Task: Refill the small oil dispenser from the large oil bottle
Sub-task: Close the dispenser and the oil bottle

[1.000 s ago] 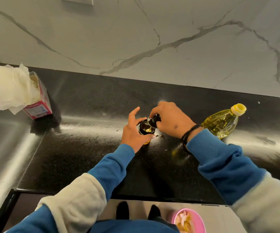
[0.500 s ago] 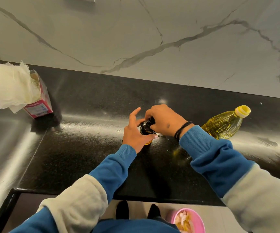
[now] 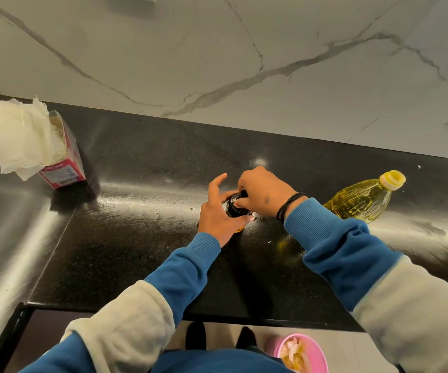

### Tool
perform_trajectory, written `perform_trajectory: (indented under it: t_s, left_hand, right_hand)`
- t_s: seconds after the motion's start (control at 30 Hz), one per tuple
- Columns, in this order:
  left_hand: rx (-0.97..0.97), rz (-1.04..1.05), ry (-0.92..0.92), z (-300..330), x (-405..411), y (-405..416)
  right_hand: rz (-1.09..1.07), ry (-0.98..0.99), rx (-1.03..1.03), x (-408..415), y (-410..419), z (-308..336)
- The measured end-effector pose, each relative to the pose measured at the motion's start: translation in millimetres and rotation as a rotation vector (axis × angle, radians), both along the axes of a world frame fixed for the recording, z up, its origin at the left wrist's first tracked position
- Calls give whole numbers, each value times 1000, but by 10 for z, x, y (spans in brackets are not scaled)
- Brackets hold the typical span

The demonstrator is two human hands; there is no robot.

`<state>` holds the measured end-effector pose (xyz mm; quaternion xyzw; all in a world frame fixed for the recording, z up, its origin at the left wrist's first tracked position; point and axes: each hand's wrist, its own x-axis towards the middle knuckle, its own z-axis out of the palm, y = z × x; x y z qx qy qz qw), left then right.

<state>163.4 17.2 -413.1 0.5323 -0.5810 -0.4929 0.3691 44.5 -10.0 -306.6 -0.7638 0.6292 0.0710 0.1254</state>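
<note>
My right hand's fingers (image 3: 240,203) are curled down over the black round cap (image 3: 236,207) of the small oil dispenser (image 3: 237,214), pinching it from above. My left hand (image 3: 217,214) wraps the side of the dispenser, thumb and lower fingers gripping it, while the pointing finger sticks up free. The dispenser stands straight up on the shiny black bench (image 3: 136,224), right under both hands, so its long line goes up and down, and the cap sits directly below my right fingers. I think I am twisting the cap, but I cannot tell if it is going on or coming off.

The large clear plastic bottle of yellow oil with the yellow lid (image 3: 363,200) stands well apart on the right, behind my right sleeve (image 3: 338,246). The right hand is the nearer one to it. Its lid is on.

Compared with one second ago, my right hand has come down and closed over the cap; back then it was lifted off to the side and I could see the dark open top. The left hand has stayed put.

Far left sits a pink tissue box with white paper (image 3: 56,157).
</note>
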Motion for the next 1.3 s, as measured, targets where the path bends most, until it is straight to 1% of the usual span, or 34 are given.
perform_trajectory:
  t_s: [0.07,0.13,0.27,0.4,0.63,0.87,1.13,1.3]
  left_hand:
    - [-8,-4,-5,-4,0,-1]
    - [-10,-4,-4,-10,-7,0]
    - [-5,5,3,-32,-5,-12]
    - [-6,14,-5,-60,-13,-18]
    - [-18,4,-18,-82,-8,-30]
    - [-10,-13,-18,-88,9,-33]
    - [-11,0,-40,-92,4,-31]
    - [-11,-10,-13,-57,14,-22]
  right_hand:
    - [-15,19,-3,-1,4,-9]
    - [-16,-3,22,-34,-3,17]
    - [70,-15,52,-97,-42,52]
    - [31,-12,43,-104,-42,-33]
    - [-9,52,16,-65,-16,26]
    - [47,-123,34,-161,-14,141]
    - [-51,-106,18,-91,-30,71]
    - [-77,-124,-8,-101,-12,33]
